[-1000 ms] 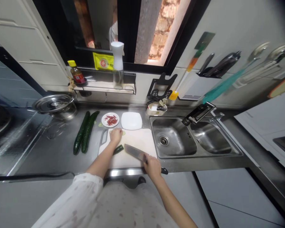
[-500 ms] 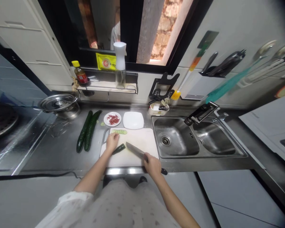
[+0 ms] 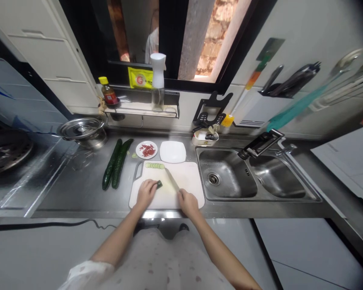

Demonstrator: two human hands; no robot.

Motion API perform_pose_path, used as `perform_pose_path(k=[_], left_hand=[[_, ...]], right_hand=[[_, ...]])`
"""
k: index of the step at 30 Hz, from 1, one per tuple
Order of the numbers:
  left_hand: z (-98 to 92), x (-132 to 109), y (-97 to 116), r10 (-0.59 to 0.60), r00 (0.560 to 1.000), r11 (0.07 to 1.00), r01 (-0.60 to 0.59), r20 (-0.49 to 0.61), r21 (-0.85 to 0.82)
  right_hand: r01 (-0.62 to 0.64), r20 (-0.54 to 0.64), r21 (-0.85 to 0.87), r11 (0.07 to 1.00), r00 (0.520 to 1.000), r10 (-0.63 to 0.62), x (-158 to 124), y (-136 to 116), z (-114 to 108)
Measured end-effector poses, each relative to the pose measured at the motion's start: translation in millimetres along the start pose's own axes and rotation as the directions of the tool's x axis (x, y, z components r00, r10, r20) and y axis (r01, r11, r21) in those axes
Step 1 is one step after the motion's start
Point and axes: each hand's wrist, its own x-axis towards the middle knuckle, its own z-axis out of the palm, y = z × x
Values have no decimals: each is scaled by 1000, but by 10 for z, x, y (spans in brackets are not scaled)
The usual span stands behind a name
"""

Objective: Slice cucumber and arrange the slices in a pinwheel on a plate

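My left hand is closed on a short piece of cucumber, whose cut end pokes out to the right over the white cutting board. In my right hand is a knife, its blade pointing up and left, with the tip near a row of thin cucumber slices along the board's top edge. The blade is apart from the cucumber piece. Two whole cucumbers lie left of the board. Behind it are a plate of chopped red pieces and a bare white plate.
A double steel sink with a black faucet is on the right. A lidded steel pot and a stove are at the left. A shelf with bottles hangs behind the counter.
My left hand has moved from beside the slices down to the cucumber piece and taken hold of it. The knife has turned to point more steeply away from me. The view has shifted slightly.
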Motion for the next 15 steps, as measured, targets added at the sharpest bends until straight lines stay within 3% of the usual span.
perform_pose_path(k=[15], left_hand=[[142,-11,-116,194,981,980,-195,20,34]], right_hand=[[124,70,-49,991,990,-120,71,-278,2]])
